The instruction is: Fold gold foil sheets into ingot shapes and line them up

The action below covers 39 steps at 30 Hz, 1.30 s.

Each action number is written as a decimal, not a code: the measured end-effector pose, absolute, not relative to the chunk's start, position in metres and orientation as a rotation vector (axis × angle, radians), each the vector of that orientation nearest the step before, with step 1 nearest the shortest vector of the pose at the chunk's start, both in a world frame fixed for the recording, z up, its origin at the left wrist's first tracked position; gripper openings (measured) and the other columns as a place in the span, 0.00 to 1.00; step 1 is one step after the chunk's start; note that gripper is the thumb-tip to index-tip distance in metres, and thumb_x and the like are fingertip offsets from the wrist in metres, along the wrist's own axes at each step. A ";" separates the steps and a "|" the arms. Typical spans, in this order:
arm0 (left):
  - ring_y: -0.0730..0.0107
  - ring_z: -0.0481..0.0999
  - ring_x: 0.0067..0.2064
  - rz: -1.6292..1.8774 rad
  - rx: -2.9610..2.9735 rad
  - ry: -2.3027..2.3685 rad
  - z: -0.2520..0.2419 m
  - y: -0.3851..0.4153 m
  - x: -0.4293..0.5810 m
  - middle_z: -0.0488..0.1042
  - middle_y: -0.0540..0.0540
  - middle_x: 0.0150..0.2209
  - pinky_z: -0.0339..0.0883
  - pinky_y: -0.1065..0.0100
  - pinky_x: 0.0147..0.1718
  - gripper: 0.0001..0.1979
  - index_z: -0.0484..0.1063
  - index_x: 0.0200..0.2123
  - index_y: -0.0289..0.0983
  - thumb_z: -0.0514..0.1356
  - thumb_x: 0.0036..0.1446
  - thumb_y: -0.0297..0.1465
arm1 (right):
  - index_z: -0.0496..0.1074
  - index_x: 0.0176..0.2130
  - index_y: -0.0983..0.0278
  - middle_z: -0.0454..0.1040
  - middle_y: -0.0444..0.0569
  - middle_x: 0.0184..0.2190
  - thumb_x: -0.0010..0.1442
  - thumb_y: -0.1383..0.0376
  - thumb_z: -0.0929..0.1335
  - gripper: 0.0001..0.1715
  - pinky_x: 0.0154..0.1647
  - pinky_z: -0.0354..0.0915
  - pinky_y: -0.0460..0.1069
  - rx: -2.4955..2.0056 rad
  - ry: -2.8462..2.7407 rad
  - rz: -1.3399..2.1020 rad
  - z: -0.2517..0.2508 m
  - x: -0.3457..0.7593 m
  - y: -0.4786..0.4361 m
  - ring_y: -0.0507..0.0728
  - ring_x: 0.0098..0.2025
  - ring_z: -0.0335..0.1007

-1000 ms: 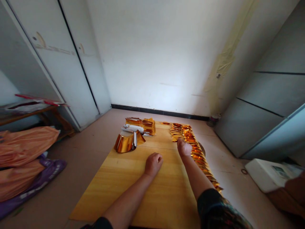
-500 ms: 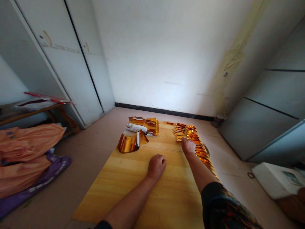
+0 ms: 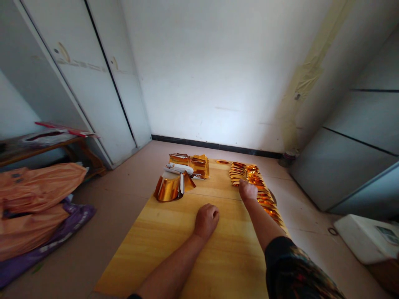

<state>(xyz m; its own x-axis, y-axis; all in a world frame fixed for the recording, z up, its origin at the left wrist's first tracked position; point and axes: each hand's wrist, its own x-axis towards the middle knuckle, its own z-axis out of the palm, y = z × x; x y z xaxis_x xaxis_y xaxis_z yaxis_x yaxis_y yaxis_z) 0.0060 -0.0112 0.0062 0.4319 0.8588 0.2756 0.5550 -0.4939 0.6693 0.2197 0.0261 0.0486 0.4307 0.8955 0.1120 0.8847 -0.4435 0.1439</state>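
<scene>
My left hand (image 3: 207, 220) rests on the wooden tabletop (image 3: 174, 224) as a loose fist, with nothing visible in it. Further out, my right hand (image 3: 248, 191) is closed at the inner edge of a long row of folded gold foil pieces (image 3: 266, 201). Its fingertips meet the shiny pieces, and whatever they pinch is hidden. Several narrow foil pieces (image 3: 237, 171) lie side by side just beyond that hand. At the far left of the table stands a curved gold foil sheet (image 3: 168, 189), in front of a stack of gold foil sheets (image 3: 199, 166) with white backing showing.
A single foil piece (image 3: 222, 162) lies at the table's far edge. Orange and purple bags (image 3: 37, 182) are heaped on the left, by a wooden bench (image 3: 84, 151). Grey cabinets (image 3: 102, 83) flank the white wall. On the right floor sits a white box (image 3: 358, 238).
The view has shifted very slightly. Both hands keep nearly the same places and stay closed, and the foil pieces show no clear movement.
</scene>
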 end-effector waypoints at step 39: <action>0.61 0.73 0.41 1.471 1.741 1.816 0.007 0.042 -0.093 0.70 0.39 0.44 0.68 0.63 0.43 0.20 0.70 0.45 0.34 0.61 0.48 0.36 | 0.71 0.32 0.63 0.72 0.45 0.31 0.61 0.67 0.62 0.09 0.28 0.51 0.42 2.670 2.391 -0.190 0.011 0.116 -0.050 0.49 0.30 0.67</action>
<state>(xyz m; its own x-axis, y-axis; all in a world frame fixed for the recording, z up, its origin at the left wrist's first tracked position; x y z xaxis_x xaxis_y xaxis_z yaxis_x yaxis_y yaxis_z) -0.0933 0.0421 0.0073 -0.2695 0.8489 0.4547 0.6211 -0.2076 0.7557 0.1159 -0.0501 0.0115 0.1507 0.9653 0.2132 0.9194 -0.0576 -0.3890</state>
